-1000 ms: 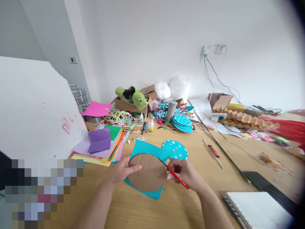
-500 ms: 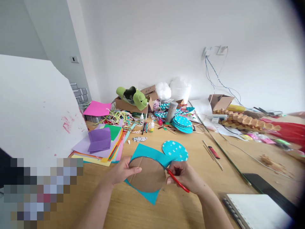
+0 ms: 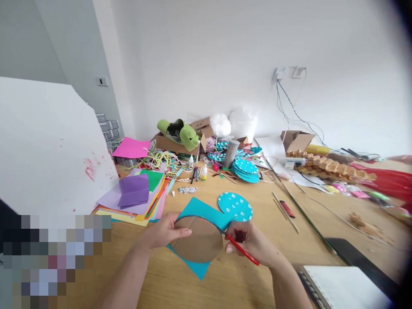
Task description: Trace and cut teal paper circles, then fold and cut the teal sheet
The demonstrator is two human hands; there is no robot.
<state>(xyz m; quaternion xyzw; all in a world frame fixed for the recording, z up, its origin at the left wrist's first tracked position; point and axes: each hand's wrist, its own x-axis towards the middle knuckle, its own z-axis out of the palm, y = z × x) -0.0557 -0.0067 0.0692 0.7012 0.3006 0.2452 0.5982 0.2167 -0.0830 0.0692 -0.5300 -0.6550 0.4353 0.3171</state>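
My left hand (image 3: 169,232) grips a brown cardboard disc (image 3: 198,242) at its left edge, thumb on top, together with the blue sheet (image 3: 203,207) beneath it. Corners of the sheet stick out past the disc at the top and bottom. My right hand (image 3: 249,241) is closed around red-handled scissors (image 3: 242,249). Their blades reach the blue sheet at the disc's right edge; the tips are hard to make out. Just beyond the sheet, a blue disc with white spots (image 3: 235,206) lies on the table.
Coloured papers (image 3: 135,191) are piled at the left. A stack of spotted blue discs (image 3: 245,171), a grey flask (image 3: 231,153) and glue bottles (image 3: 204,172) stand farther back. Thin sticks (image 3: 286,213), a red cutter (image 3: 287,209) and a notebook (image 3: 346,281) lie at the right.
The sheet and disc have turned slightly in my hands, its bottom corner shifting left. My right hand with the scissors has moved slightly down. The view has tilted a little.
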